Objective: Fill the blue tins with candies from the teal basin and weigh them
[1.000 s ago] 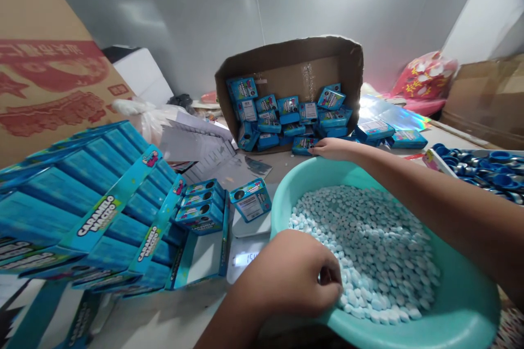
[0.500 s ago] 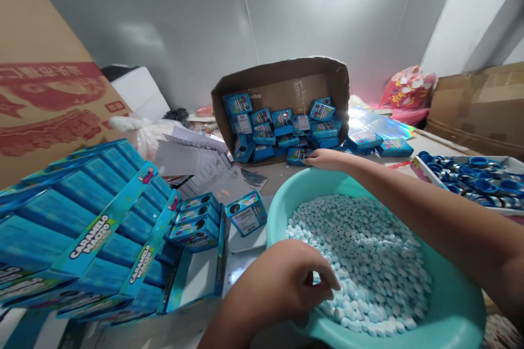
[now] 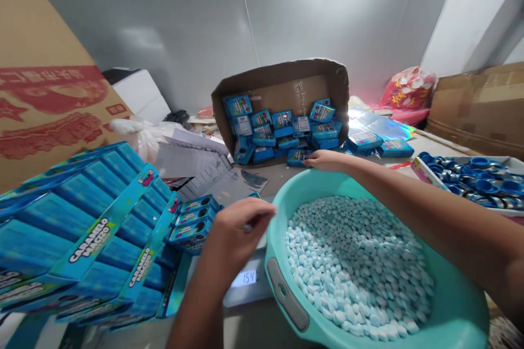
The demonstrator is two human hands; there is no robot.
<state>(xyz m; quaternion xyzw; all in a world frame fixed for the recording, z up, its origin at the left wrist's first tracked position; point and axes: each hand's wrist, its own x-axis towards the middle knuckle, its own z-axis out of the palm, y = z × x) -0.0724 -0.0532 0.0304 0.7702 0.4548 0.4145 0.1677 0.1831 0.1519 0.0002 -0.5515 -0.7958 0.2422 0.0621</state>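
Note:
Pinched fingers close my left hand (image 3: 241, 226) above the digital scale (image 3: 262, 283), whose display reads 154. What those fingers hold, if anything, I cannot make out. Behind this hand a small blue carton on the scale is mostly hidden. Beyond the far rim of the turquoise basin (image 3: 458, 305), my right hand (image 3: 325, 160) has its fingertips closed on the edge of a small blue candy box (image 3: 296, 157). Pale blue and white candy tablets (image 3: 360, 267) fill the basin's bottom.
A tilted cardboard carton (image 3: 278, 79) at the back holds several blue boxes. Blue display trays (image 3: 110, 234) packed with boxes stand at left. To the right lies a white tray (image 3: 510, 162) of blue-and-silver caps. A large printed carton (image 3: 45, 27) rises at far left.
My left hand has moved left from over the basin to above the scale, now covering most of the carton there. My right hand stays at the blue box. The scale's display has become readable.

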